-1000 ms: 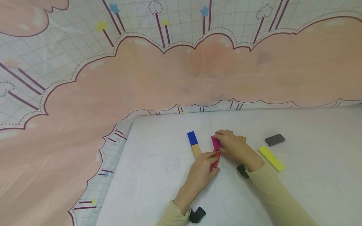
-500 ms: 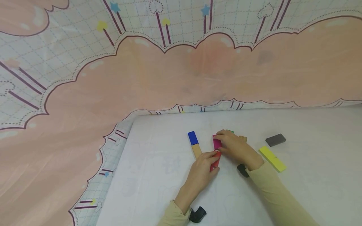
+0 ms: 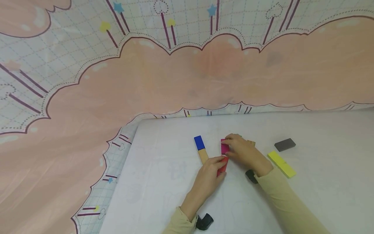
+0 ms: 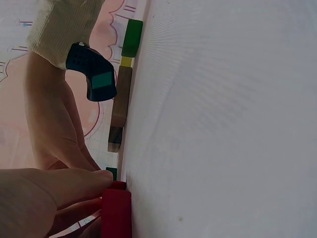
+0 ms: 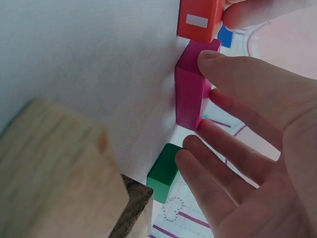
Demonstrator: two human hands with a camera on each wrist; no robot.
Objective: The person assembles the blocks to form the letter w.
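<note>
My left hand (image 3: pixel 205 175) grips a red block (image 3: pixel 223 165) lying on the white table, thumb at its near end and fingers toward the far end. Just beyond it lies a magenta block (image 3: pixel 224 147), pinched at its ends by my right hand (image 3: pixel 245 154). In the right wrist view, the thumb presses one end of the magenta block (image 5: pixel 189 96) while fingertips touch its other end. The two blocks stand end to end; whether they touch is unclear. A green block (image 5: pixel 164 171) lies near the right fingers, mostly hidden in the head view.
Left of the hands, a blue block (image 3: pixel 199 143) and a tan block (image 3: pixel 203 156) form a line. Brown wood (image 3: pixel 251 143) shows behind the right hand. A dark grey block (image 3: pixel 285 145) and a yellow block (image 3: pixel 281 164) lie to the right. Patterned cloth (image 3: pixel 175 81) hangs behind.
The magenta block has shifted slightly right and turned a little straighter under my right fingers. My left hand and the red block stay almost still.
</note>
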